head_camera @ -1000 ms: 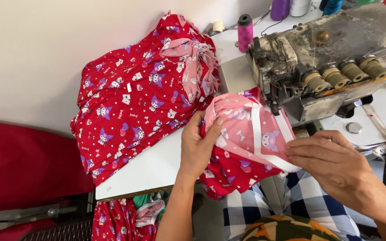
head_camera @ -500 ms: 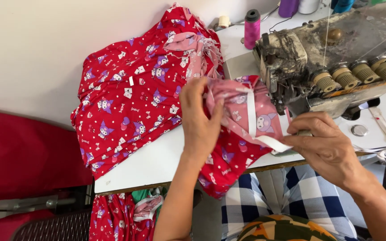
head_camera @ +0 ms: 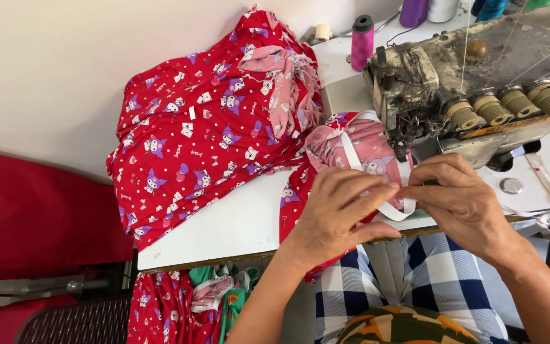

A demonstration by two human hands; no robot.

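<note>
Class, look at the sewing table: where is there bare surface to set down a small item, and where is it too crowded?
Bare: the white table between the red fabric pile and left hand. Crowded: around the sewing machine, where both hands, right hand included, hold the pink garment and white elastic.

One head camera looks steeply down, close over the sewing table [head_camera: 224,236].

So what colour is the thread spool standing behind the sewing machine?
The thread spool is bright pink with a black top, seen in the head view.
</note>
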